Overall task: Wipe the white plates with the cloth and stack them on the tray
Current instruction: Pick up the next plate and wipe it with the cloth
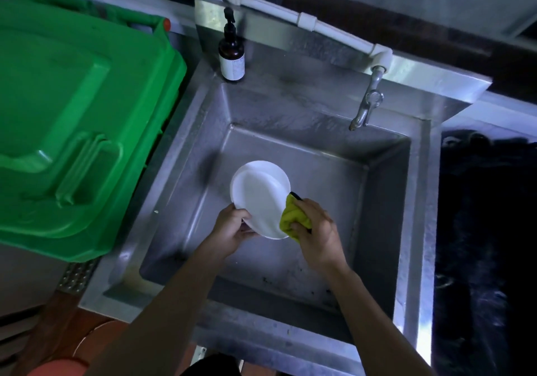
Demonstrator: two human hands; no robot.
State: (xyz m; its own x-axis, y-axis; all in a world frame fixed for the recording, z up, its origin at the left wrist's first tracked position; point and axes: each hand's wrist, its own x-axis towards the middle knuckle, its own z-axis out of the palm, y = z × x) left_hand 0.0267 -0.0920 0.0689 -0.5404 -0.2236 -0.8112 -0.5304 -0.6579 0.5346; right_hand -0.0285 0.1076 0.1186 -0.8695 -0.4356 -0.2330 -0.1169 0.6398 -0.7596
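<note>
Steel sink fills the middle of the view, with a tap on its back right edge and a brown pump bottle at its back left corner. A white plate is held tilted over the basin, probably so its face is open to the wiping. Its near rim is pinched by the left hand, thumb on top. A yellow-green cloth is bunched in the curled fingers of the right hand and pressed on the plate's right rim. A green bin stands beside the sink's left edge (no tray is in view)
</note>
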